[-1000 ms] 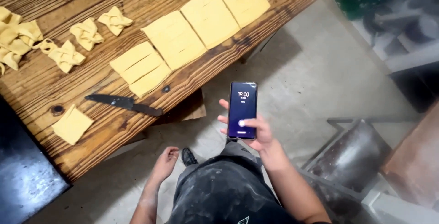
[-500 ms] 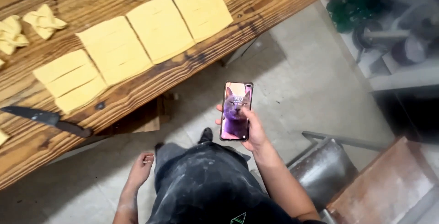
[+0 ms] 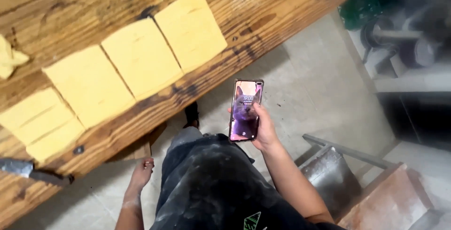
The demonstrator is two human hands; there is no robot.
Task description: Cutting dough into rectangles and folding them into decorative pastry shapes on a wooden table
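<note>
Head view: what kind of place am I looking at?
Probably a small pastry or dough workshop: yellow dough sheets lie cut on a worn wooden table, a knife beside them, over a bare concrete floor.

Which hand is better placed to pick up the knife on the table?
Left. The left hand hangs empty below the table edge, on the knife's side; the right hand holds the phone.

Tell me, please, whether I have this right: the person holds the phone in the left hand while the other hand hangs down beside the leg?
Not quite. The head view shows the phone held in the right hand, not the left. The left hand is the one hanging empty beside the leg.
</note>
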